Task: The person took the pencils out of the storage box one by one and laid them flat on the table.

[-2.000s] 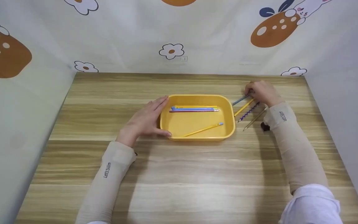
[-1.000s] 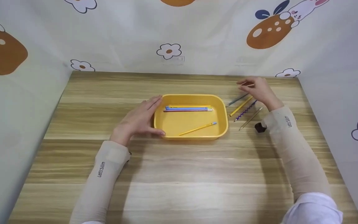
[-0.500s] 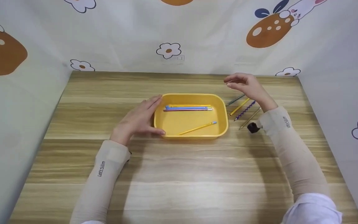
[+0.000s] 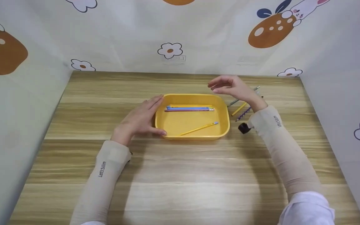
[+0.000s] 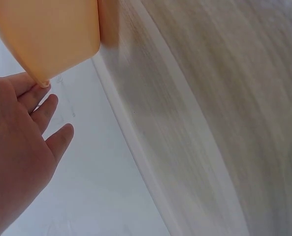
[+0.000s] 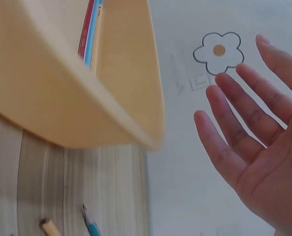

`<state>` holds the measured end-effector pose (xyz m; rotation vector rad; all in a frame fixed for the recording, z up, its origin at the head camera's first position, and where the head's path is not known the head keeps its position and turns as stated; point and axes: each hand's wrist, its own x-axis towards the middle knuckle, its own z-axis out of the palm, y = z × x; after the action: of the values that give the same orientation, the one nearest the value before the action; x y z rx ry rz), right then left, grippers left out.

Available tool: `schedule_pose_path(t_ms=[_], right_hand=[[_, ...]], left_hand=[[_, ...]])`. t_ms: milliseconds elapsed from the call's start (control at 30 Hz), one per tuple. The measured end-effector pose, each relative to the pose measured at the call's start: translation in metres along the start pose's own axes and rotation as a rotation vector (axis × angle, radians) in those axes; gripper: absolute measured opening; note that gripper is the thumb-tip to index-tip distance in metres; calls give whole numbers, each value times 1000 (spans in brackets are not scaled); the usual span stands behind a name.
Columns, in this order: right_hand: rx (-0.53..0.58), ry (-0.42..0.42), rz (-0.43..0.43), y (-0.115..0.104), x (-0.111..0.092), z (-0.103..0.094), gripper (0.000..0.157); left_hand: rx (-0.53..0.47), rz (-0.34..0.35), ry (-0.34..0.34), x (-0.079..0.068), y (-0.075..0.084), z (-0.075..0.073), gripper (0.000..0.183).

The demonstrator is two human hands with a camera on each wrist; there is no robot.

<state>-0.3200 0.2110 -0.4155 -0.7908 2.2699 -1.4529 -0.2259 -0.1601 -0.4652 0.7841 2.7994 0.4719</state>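
Right grip is empty, fingers loose; left grip, fingers outstretched, braces the yellow rounded-rectangle plastic tub on the worktop. Probably light, stiff and kinda slidey tbh, so I'd grab opposite rims.

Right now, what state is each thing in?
Yellow tray: upright, uncovered
Pencil row: inside, along the far wall
Single yellow pencil: inside, lying slanted
Loose pencils: outside, right of tray, partly hidden
Left hand: touching tray's left end
Right hand: fingers extended, holding nothing

Yellow tray; blue-ended yellow pencil; brown wood-grain table; flower-patterned backdrop.
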Motion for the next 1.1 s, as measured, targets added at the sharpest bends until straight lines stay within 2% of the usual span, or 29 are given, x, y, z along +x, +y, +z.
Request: schedule_pose_path(t_ms=[267,500,700,867,1100], right_hand=[[-36,-135,-25,-8,18,16,34],[-78,-192,-5,-15,32,35,38],[-172,-271,22,-19,46,54,40],[-275,-352,-3,-17,53,69,39],[-418,-448,92,-23,56,81,43]], left_hand=[[0,-11,-6,1,2,-1,131],[-11,-8,-9,2,3,-3,130],[-20,-13,-12,1,2,-2,130],[-19,-19,-15,1,1,-2,129],[-19,-25,-14,1,1,-1,129]])
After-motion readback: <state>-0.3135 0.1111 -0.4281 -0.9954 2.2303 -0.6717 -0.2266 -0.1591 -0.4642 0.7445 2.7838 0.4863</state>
